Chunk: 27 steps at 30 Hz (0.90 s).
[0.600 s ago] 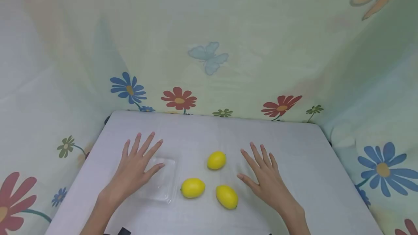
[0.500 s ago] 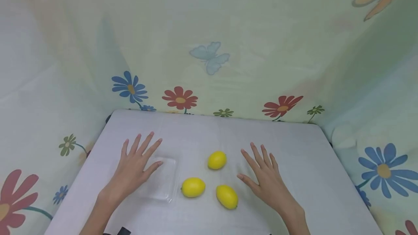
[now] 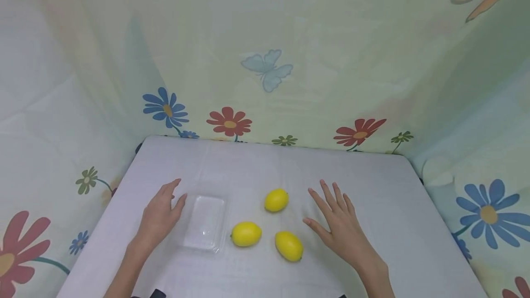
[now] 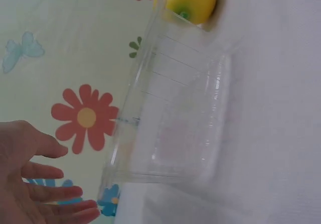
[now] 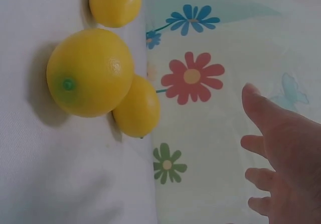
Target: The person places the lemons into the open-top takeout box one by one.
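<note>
A clear plastic tray point(image 3: 204, 222) lies on the white table point(image 3: 372, 183), and it holds nothing. My left hand point(image 3: 166, 202) hovers just left of the tray, fingers loosely bent, holding nothing. Three yellow lemons lie to the tray's right: a far one point(image 3: 276, 200), a near left one point(image 3: 246, 234) and a near right one point(image 3: 289, 246). My right hand point(image 3: 336, 213) rests flat with spread fingers, right of the lemons. The left wrist view has the tray point(image 4: 170, 118) with a lemon point(image 4: 190, 0) beyond it. The right wrist view shows the lemons, the nearest one point(image 5: 90, 73) largest, and my right hand point(image 5: 286, 153) apart from them.
A pale cloth printed with flowers and butterflies point(image 3: 267, 70) hangs behind the table and along both sides. The table's edges meet this cloth at the back, left and right.
My left hand has drawn back to the left off the tray and its fingers have bent a little. The right hand and the lemons have stayed in place.
</note>
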### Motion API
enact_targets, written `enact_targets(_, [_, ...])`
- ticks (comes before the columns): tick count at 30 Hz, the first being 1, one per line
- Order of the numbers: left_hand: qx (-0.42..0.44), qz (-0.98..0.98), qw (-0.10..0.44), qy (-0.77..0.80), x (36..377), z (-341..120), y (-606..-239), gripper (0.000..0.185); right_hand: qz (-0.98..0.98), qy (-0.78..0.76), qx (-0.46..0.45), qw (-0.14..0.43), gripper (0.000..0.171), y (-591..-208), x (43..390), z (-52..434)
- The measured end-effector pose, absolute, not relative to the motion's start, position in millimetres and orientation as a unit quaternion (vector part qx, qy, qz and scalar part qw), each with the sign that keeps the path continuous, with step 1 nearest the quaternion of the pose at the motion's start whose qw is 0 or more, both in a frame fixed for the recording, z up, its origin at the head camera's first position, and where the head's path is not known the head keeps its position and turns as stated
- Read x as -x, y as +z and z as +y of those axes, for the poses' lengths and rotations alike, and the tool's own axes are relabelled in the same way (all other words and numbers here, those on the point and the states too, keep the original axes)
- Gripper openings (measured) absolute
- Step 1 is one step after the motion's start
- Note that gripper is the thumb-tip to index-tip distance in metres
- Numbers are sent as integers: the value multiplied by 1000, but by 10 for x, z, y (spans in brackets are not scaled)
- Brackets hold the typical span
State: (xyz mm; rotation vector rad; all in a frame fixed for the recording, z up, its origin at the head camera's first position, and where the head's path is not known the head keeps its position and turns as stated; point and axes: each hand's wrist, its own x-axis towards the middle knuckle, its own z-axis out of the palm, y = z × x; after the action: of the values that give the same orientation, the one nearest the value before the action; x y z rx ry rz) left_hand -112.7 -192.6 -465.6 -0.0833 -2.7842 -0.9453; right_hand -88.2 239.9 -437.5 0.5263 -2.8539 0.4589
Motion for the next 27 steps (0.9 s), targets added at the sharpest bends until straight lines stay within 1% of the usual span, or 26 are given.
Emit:
enact_targets(3, [-16,-932,53,-359,1127,-1961,-4720,45,-966,155,-178,103,76,-4385,881,2423])
enact_targets(8, [-73,-879,-40,-470,1131,-2036,-4825,35,-966,158,-179,101,76,-4386,883,2427])
enact_targets(11, [-93,-849,-76,-514,1136,-2067,-4859,32,-966,159,-177,103,76,-4375,880,2417])
enact_targets(21, [-106,-821,-107,-551,1143,-2060,-4867,33,-963,169,-178,107,76,-4382,860,2427])
enact_targets(24, [-106,-816,-111,-558,1151,-2049,-4874,34,-961,187,-176,102,71,-4423,874,2431])
enact_targets(27, [-103,-811,-114,-565,1159,-2040,-4889,35,-961,212,-159,79,65,-4525,879,2434])
